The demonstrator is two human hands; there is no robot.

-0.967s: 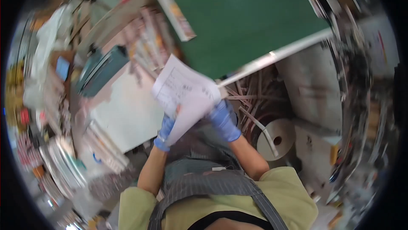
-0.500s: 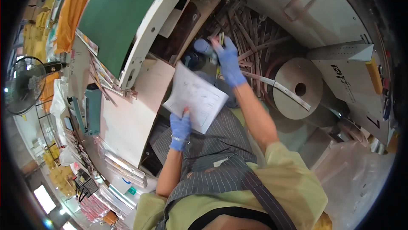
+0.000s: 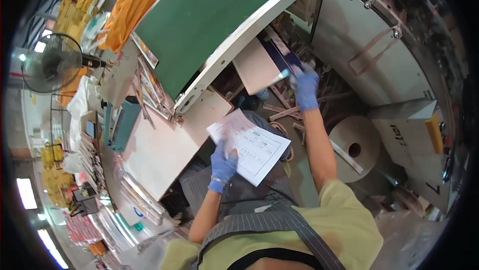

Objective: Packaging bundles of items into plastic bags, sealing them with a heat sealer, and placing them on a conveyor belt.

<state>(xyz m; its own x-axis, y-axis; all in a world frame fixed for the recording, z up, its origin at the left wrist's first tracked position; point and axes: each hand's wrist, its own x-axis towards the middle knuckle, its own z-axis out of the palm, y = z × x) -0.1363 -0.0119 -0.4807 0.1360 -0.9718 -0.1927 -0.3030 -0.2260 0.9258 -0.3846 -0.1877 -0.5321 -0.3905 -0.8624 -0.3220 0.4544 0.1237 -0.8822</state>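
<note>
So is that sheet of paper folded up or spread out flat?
Spread out. The printed sheet lies open with its corners showing and no fold; the gloved left hand holds it by its lower-left edge.

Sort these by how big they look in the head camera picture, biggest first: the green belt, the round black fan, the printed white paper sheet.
1. Long green flat belt, clearly the largest.
2. Printed white paper sheet, held in the blue-gloved left hand.
3. Round black wire fan.
The sheet is nearer the camera than the fan, so their order is unsure.

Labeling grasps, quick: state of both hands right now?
Left hand: closed on the printed paper sheet.
Right hand: reaching out, gripping a flat dark piece.
</note>
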